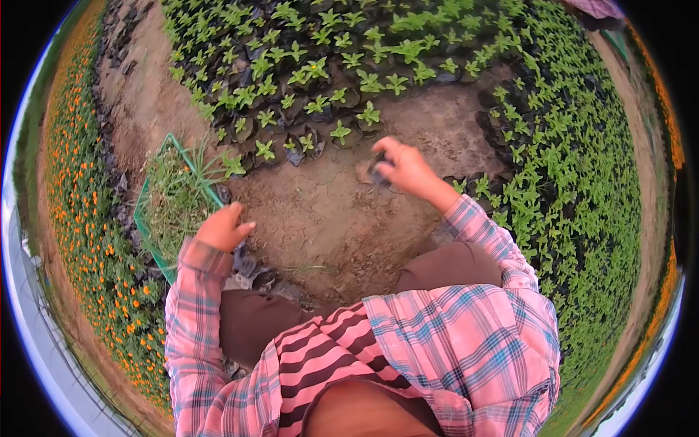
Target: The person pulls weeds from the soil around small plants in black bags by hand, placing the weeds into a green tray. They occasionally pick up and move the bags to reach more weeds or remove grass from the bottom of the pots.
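Note:
My right hand (408,171) is over the bare soil, its thumb and fingers closed around what looks like a small black plant bag (380,173). Blur and the fingers hide most of that bag, and I cannot make out a plant in it. Beside the green basket (216,197), my left hand (224,227) has its thumb held apart from loosely bent fingers, with nothing visible in them. Pulled weeds and grass (175,197) fill the basket. Just beyond my hands stand small seedlings (340,132) in black bags.
Dense rows of green seedlings (575,204) run along the right and far side. Orange flowers (95,218) grow on the left past a dirt path (149,80). Crumpled black plastic (255,275) lies by my left knee. Another person's sleeve (597,9) shows at top right.

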Demonstrator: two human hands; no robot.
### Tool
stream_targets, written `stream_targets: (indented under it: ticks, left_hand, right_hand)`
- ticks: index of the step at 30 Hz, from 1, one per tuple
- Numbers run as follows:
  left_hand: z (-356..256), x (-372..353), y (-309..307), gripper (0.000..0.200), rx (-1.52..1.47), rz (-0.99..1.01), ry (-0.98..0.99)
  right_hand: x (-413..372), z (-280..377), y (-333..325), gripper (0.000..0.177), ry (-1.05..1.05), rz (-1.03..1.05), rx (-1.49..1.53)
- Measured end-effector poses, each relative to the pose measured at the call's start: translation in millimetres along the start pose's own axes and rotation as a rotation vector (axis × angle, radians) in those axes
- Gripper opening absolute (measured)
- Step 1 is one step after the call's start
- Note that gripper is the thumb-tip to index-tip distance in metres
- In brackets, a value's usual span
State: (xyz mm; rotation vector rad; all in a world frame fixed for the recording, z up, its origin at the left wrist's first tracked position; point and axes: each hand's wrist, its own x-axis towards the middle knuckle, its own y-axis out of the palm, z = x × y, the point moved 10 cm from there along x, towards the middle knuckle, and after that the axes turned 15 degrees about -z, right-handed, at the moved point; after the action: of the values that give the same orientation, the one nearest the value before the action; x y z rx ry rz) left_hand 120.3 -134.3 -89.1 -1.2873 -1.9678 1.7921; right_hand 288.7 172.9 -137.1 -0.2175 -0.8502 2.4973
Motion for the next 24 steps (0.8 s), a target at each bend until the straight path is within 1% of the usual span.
stream_targets:
  ticks: [1, 2, 4, 5, 7, 8, 9, 11, 12, 13, 14, 15, 16, 17, 18, 19, 20, 21, 22, 23, 24]
  left_hand:
    - [2.5, -4.1, 6.8, 0.043, -0.025, 0.064, -0.029]
    - [0.2, -6.5, 7.9, 0.043, -0.023, 0.064, -0.019]
    - [-7.4, -14.1, 7.1, 0.042, -0.115, 0.134, -0.076]
    - [-8.7, -13.7, 7.3, 0.042, -0.104, 0.124, -0.061]
    - [-18.5, -5.5, 11.8, 0.041, -0.152, 0.098, 0.042]
    - [-18.8, -1.4, 15.6, 0.041, -0.1, 0.117, 0.039]
    - [-25.8, -0.6, 17.5, 0.041, -0.092, 0.119, 0.08]
    - [-33.6, 1.7, 12.0, 0.04, -0.129, 0.029, 0.139]
    - [-34.5, -0.1, 12.1, 0.04, -0.123, 0.033, 0.163]
    - [-31.6, -3.3, 14.5, 0.039, -0.148, 0.061, 0.134]
    - [-28.1, -7.6, 18.4, 0.038, -0.174, 0.096, 0.099]
    - [-26.1, -11.1, 20.0, 0.038, -0.171, 0.111, 0.111]
    - [-18.0, -13.7, 23.4, 0.037, -0.155, 0.152, 0.058]
    - [-10.8, -14.4, 26.0, 0.037, -0.137, 0.187, 0.005]
    - [-13.3, -14.2, 23.1, 0.036, -0.138, 0.172, 0.002]
    - [-8.1, -13.5, 27.2, 0.036, -0.131, 0.177, 0.005]
    - [-0.1, -10.4, 33.8, 0.036, -0.149, 0.166, 0.009]
    - [4.2, -9.0, 35.8, 0.036, -0.167, 0.154, 0.011]
    - [-4.6, -8.2, 31.6, 0.036, -0.161, 0.155, 0.008]
    - [-17.0, -4.5, 28.6, 0.035, -0.23, 0.152, -0.008]
    - [-25.0, -2.8, 25.0, 0.035, -0.298, 0.151, -0.025]
  right_hand:
    - [9.2, -7.5, -20.7, 0.027, -0.075, -0.167, -0.152]
    - [16.4, -18.7, -26.3, 0.027, -0.071, -0.176, -0.155]
    - [34.9, -26.9, -50.0, 0.02, -0.053, -0.273, -0.474]
    - [44.4, -32.6, -51.0, 0.02, -0.05, -0.294, -0.475]
    - [62.8, -56.1, -36.2, 0.02, -0.026, -0.318, -0.518]
    - [64.6, -69.7, -12.7, 0.022, -0.116, -0.291, -0.473]
    - [64.5, -80.0, 1.7, 0.024, -0.2, -0.26, -0.436]
    - [47.8, -72.7, 2.1, 0.027, -0.174, -0.118, -0.353]
    - [45.4, -82.8, -8.4, 0.029, -0.107, -0.228, -0.259]
    - [45.0, -94.5, -15.7, 0.029, -0.093, -0.241, -0.267]
    - [39.2, -110.1, -49.6, 0.028, -0.025, -0.499, -0.272]
    - [24.2, -125.3, -82.0, 0.028, 0.044, -0.755, -0.276]
    - [8.8, -135.2, -111.1, 0.028, 0.127, -0.872, -0.376]
    - [-3.1, -156.3, -132.2, 0.028, 0.352, -0.855, -0.51]
    - [-14.7, -176.1, -152.5, 0.032, 0.525, -0.841, -0.546]
    - [-26.3, -186.0, -169.6, 0.036, 0.56, -0.9, -0.603]
    - [-32.6, -198.9, -179.4, 0.037, 0.634, -0.891, -0.634]
    - [-34.9, -218.3, -182.9, 0.034, 0.619, -0.917, -0.654]
    - [-30.9, -226.8, -182.5, 0.03, 0.568, -0.88, -0.647]
    - [-25.9, -234.5, -182.4, 0.027, 0.516, -0.846, -0.64]
    - [-27.1, -247.1, -185.8, 0.027, 0.518, -0.848, -0.633]
